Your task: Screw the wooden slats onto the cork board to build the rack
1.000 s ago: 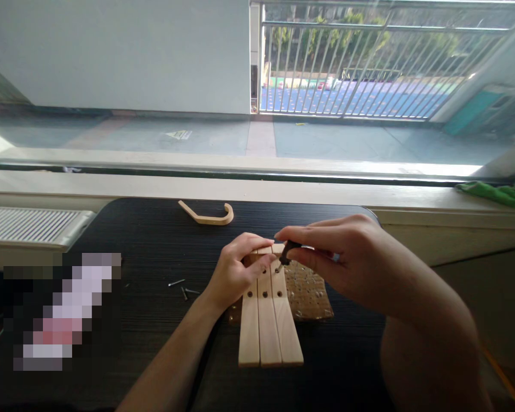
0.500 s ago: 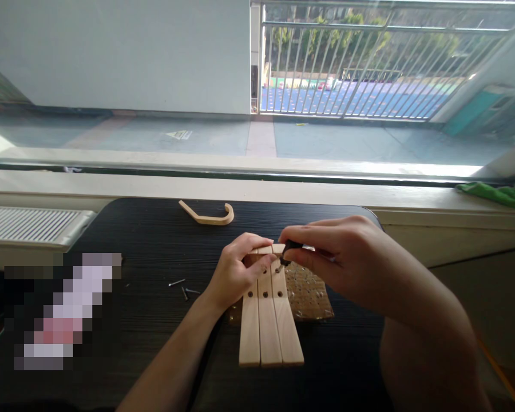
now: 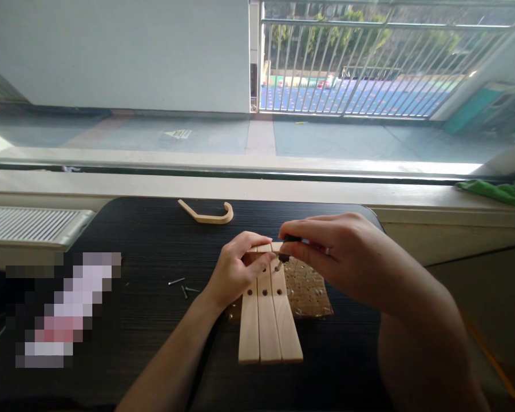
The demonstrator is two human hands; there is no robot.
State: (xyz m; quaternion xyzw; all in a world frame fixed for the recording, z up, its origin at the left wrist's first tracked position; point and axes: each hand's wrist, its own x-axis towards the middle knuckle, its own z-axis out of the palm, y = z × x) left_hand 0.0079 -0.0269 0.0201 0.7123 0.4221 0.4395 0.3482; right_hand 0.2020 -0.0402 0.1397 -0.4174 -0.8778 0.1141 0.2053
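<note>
Wooden slats (image 3: 269, 329), smooth and flared, lie mid-way across a black grained table (image 3: 150, 234). Left to right: slim metal screws (image 3: 183, 292), a hooked wooden strip (image 3: 210, 219), the left hand (image 3: 237, 266) half-curled, gripping the slats, a dark screwdriver (image 3: 285, 258) at one hole, a shiny brown pad (image 3: 309, 294), the right hand (image 3: 341, 246) closed round the screwdriver.
</note>
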